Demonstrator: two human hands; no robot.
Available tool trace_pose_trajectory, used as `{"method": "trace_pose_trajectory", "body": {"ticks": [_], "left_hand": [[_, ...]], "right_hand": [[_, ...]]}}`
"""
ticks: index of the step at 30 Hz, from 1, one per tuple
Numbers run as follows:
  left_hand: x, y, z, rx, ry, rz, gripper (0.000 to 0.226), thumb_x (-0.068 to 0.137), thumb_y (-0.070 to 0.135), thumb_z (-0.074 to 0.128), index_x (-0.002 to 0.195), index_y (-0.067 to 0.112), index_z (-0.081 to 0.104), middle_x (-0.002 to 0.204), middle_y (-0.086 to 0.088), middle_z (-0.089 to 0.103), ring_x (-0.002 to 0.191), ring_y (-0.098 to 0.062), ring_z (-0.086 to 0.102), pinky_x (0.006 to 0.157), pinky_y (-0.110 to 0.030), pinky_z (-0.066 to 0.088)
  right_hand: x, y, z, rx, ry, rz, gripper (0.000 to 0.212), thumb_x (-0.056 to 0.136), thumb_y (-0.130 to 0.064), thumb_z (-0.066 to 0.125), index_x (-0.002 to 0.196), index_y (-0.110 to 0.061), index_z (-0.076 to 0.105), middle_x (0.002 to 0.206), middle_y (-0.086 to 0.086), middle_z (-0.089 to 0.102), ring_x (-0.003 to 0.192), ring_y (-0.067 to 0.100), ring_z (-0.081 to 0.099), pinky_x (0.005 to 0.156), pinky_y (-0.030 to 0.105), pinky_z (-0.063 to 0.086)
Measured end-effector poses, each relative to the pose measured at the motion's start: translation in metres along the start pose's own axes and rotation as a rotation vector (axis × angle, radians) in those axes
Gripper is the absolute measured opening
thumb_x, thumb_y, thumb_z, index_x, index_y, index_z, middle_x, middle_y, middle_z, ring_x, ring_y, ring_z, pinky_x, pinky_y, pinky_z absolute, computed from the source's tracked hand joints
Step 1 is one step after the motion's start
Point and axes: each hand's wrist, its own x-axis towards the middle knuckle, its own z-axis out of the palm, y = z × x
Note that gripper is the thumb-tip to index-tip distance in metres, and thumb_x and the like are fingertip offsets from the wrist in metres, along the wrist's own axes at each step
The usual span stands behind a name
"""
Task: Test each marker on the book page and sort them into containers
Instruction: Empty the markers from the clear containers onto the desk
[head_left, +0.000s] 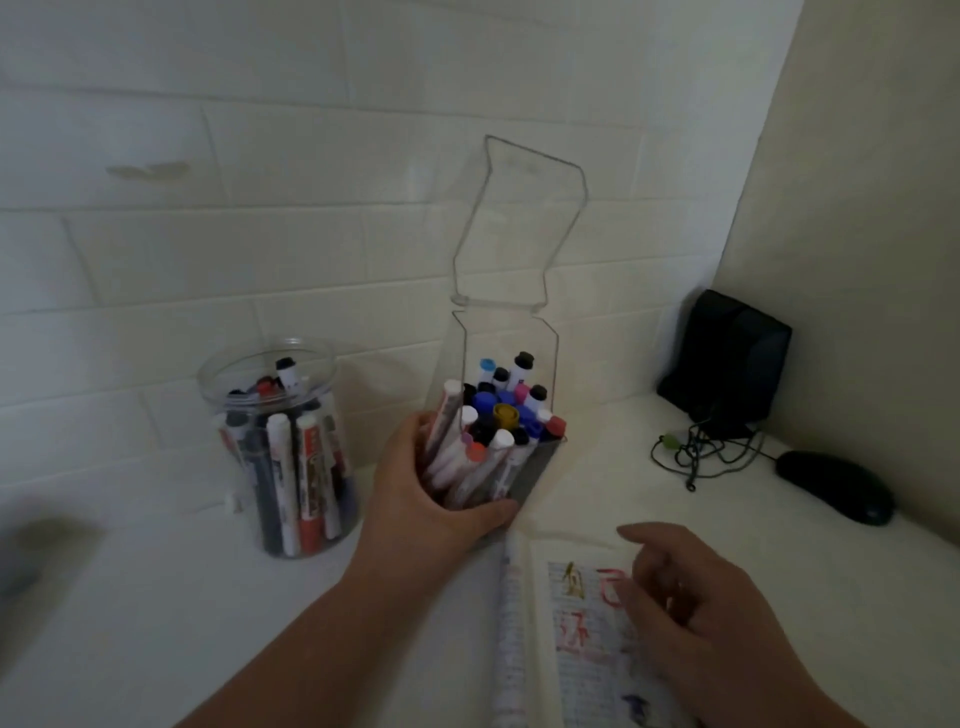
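Clear box (543, 470) of markers (498, 415) is being gripped steady by the left hand (426, 493) for picking; right hand (696, 613) is being held loose, seemingly empty, over the book page (582, 670).

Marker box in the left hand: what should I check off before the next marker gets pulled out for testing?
1. Left hand grips the marker box: ok.
2. Lid flipped up, markers reachable from above: ok.
3. Right hand free, holding no marker: ok.
4. Book lies open under the right hand: ok.
5. Bare space left on the page for a test stroke: cannot tell, the right hand covers part of it.
6. Jar has no lid on, ready to take a sorted marker: ok.
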Motion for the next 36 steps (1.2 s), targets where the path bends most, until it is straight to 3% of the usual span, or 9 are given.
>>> {"method": "trace_pose_trajectory", "body": {"ticks": [2, 5, 10, 16, 19, 23, 27, 32, 36], "left_hand": [[0.000, -0.003, -0.002, 0.048, -0.006, 0.045, 0.103, 0.055, 0.043, 0.097, 0.139, 0.051, 0.036, 0.135, 0.024, 0.054, 0.122, 0.002, 0.055, 0.098, -0.028, 0.051], [0.000, -0.007, -0.002, 0.119, -0.024, 0.100, 0.109, 0.055, 0.057, 0.093, 0.142, 0.059, 0.026, 0.142, 0.017, 0.046, 0.129, -0.006, 0.051, 0.106, -0.042, 0.047], [0.000, 0.000, 0.002, 0.299, 0.000, 0.260, 0.105, 0.057, 0.065, 0.085, 0.143, 0.051, 0.027, 0.132, 0.017, 0.043, 0.124, -0.002, 0.047, 0.105, -0.029, 0.044], [0.003, 0.003, -0.001, 0.445, -0.039, 0.354, 0.103, 0.064, 0.063, 0.082, 0.148, 0.031, 0.033, 0.132, 0.022, 0.035, 0.126, -0.003, 0.043, 0.106, -0.015, 0.032], [0.003, -0.001, 0.003, 0.229, -0.055, 0.180, 0.105, 0.061, 0.056, 0.089, 0.147, 0.040, 0.031, 0.144, 0.022, 0.039, 0.129, 0.004, 0.044, 0.105, -0.022, 0.039], [0.003, 0.001, 0.014, -0.148, -0.125, -0.174, 0.100, 0.060, 0.077, 0.074, 0.145, 0.039, 0.036, 0.142, 0.009, 0.054, 0.120, -0.010, 0.061, 0.097, -0.035, 0.053], [0.016, 0.021, 0.022, -0.513, -0.225, -0.403, 0.048, 0.083, 0.038, 0.071, 0.124, 0.015, 0.062, 0.122, -0.018, 0.069, 0.104, -0.027, 0.070, 0.093, -0.040, 0.056], [0.030, 0.026, 0.033, -0.540, -0.212, -0.347, 0.071, 0.070, 0.024, 0.082, 0.135, 0.020, 0.052, 0.122, -0.016, 0.068, 0.105, -0.036, 0.069, 0.084, -0.048, 0.059], [0.032, 0.018, 0.049, -0.591, -0.134, -0.301, 0.092, 0.049, 0.022, 0.091, 0.132, 0.031, 0.054, 0.117, -0.013, 0.067, 0.094, -0.035, 0.072, 0.072, -0.043, 0.060]], "right_hand": [[0.004, -0.009, 0.001, 0.126, 0.070, 0.005, 0.057, 0.081, -0.010, 0.079, 0.108, -0.055, 0.058, 0.086, -0.013, 0.063, 0.059, 0.008, 0.058, 0.050, 0.016, 0.045], [0.025, -0.034, -0.002, 0.180, 0.046, 0.023, 0.051, 0.079, -0.048, 0.067, 0.122, -0.066, 0.045, 0.105, -0.029, 0.056, 0.090, 0.000, 0.061, 0.065, 0.019, 0.054], [0.078, -0.066, -0.003, 0.314, -0.020, 0.050, 0.054, 0.082, -0.069, 0.043, 0.136, -0.061, 0.040, 0.119, -0.022, 0.058, 0.099, 0.003, 0.067, 0.076, 0.035, 0.062], [0.099, -0.039, 0.007, 0.583, 0.106, 0.347, 0.056, 0.075, -0.067, 0.067, 0.121, -0.035, 0.060, 0.096, -0.006, 0.074, 0.082, 0.014, 0.074, 0.070, 0.048, 0.063], [0.097, -0.004, 0.017, 0.856, 0.151, 0.558, 0.038, 0.083, -0.040, 0.074, 0.113, -0.018, 0.066, 0.091, 0.003, 0.077, 0.078, 0.022, 0.076, 0.066, 0.041, 0.062], [0.099, 0.021, 0.024, 1.057, 0.146, 0.578, 0.063, 0.071, -0.041, 0.073, 0.124, -0.009, 0.062, 0.112, 0.020, 0.072, 0.099, 0.040, 0.072, 0.082, 0.058, 0.059], [0.097, 0.019, 0.025, 1.024, 0.186, 0.381, 0.046, 0.080, -0.033, 0.069, 0.123, -0.021, 0.060, 0.102, 0.004, 0.072, 0.091, 0.023, 0.070, 0.079, 0.043, 0.057], [0.095, 0.028, 0.017, 1.083, 0.118, 0.354, 0.054, 0.091, -0.057, 0.060, 0.130, -0.020, 0.059, 0.121, 0.018, 0.069, 0.113, 0.036, 0.066, 0.098, 0.055, 0.052], [0.097, 0.040, 0.009, 1.128, 0.151, 0.405, 0.066, 0.082, -0.061, 0.054, 0.121, -0.010, 0.066, 0.114, 0.016, 0.073, 0.107, 0.033, 0.069, 0.088, 0.042, 0.053]]}}
